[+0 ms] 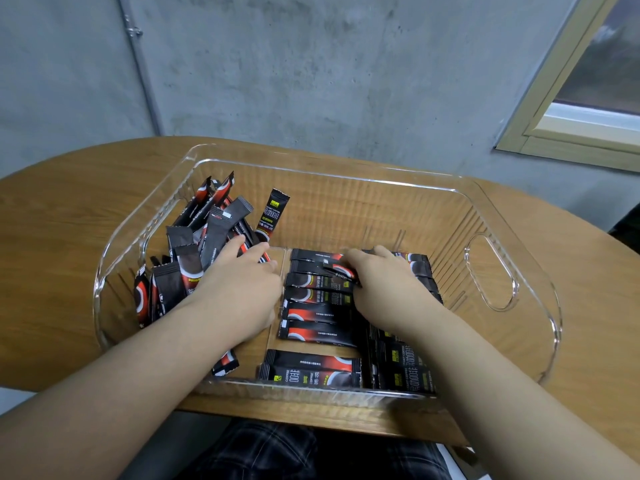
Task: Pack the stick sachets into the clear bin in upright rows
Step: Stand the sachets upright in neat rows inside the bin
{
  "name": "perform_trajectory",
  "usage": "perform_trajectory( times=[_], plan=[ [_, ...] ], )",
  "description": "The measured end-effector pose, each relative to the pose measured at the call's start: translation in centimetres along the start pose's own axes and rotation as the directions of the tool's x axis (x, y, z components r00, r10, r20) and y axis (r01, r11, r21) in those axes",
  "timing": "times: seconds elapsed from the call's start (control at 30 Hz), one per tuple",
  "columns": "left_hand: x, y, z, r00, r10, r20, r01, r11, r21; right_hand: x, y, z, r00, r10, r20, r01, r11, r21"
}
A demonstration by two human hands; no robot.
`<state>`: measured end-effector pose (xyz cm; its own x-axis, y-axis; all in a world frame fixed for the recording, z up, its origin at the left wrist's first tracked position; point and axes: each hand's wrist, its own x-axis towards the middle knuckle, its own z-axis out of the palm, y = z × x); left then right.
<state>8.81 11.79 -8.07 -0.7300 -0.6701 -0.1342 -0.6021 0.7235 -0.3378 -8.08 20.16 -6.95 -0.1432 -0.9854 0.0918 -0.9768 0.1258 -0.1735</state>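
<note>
So we're looking at a clear bin (pixel 491 271) in see-through plastic, glossy, with fine ribbed walls catching the light. The stick sachets (pixel 318 313) are looking like slick foil-type film, black and red, slightly shiny, with crimped ends. Everything's sitting on a table (pixel 62 237) showing warm wood grain, smooth with a low satin sheen. Behind it we're seeing a wall (pixel 311 71) of bare grey concrete, matt and blotchy. The window frame (pixel 540 109) is looking painted, pale and smooth. Checked cloth (pixel 277 452) is showing down at the bottom
</note>
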Motion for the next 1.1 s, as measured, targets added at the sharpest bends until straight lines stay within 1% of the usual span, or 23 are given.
perform_trajectory(
  times=[0.07, 0.23, 0.3, 0.37, 0.43, 0.5, 0.63, 0.7, 0.77, 0.83, 0.93, 1.1],
  plan=[
    [0.0, 0.0, 0.0, 1.000, -0.001, 0.001, 0.001, 1.000, -0.004, 0.0, -0.2, -0.3, 0.999, -0.033, -0.014, 0.033, 0.999, 0.024],
    [-0.1, 0.0, 0.0, 1.000, 0.002, 0.002, -0.002, 1.000, 0.001, -0.5, -0.8, -0.9, 0.986, -0.086, 0.141, 0.086, 0.996, 0.003],
    [0.0, 0.0, 0.0, 1.000, 0.004, 0.003, -0.004, 1.000, 0.002, -0.5, -0.8, -1.0, 0.985, -0.070, 0.159, 0.057, 0.995, 0.088],
    [0.0, 0.0, 0.0, 1.000, 0.006, 0.004, -0.006, 1.000, 0.007, -0.6, -1.0, -1.6, 0.980, -0.087, 0.179, 0.052, 0.981, 0.188],
    [-0.1, 0.0, 0.2, 1.000, 0.009, 0.007, -0.009, 1.000, 0.011, -1.2, -1.4, -2.4, 0.958, -0.145, 0.249, 0.074, 0.959, 0.273],
    [-0.1, 0.0, 0.2, 1.000, 0.011, 0.009, -0.011, 1.000, 0.017, -1.9, -1.8, -2.8, 0.920, -0.220, 0.323, 0.120, 0.946, 0.300],
    [0.1, 0.2, 0.1, 0.999, 0.007, 0.037, -0.008, 1.000, 0.022, -2.4, -2.0, -2.2, 0.889, -0.319, 0.330, 0.248, 0.939, 0.238],
    [0.1, 0.2, 0.0, 0.999, 0.005, 0.040, -0.006, 1.000, 0.025, -2.4, -2.3, -1.8, 0.876, -0.285, 0.389, 0.227, 0.956, 0.189],
    [0.1, 0.3, -0.2, 0.999, 0.007, 0.046, -0.008, 1.000, 0.028, -2.3, -2.8, -1.6, 0.865, -0.214, 0.455, 0.204, 0.976, 0.072],
    [0.1, 0.3, -0.2, 0.998, 0.007, 0.055, -0.009, 1.000, 0.029, -2.3, -3.2, -1.5, 0.864, -0.190, 0.466, 0.222, 0.975, -0.013],
    [0.1, 0.3, -0.3, 0.998, 0.007, 0.055, -0.009, 0.999, 0.033, -2.4, -3.5, -1.4, 0.867, -0.199, 0.456, 0.246, 0.968, -0.045],
    [0.1, 0.3, -0.2, 0.999, 0.011, 0.048, -0.013, 0.999, 0.036, -2.3, -3.7, -1.4, 0.861, -0.175, 0.478, 0.238, 0.968, -0.075]
  ],
)
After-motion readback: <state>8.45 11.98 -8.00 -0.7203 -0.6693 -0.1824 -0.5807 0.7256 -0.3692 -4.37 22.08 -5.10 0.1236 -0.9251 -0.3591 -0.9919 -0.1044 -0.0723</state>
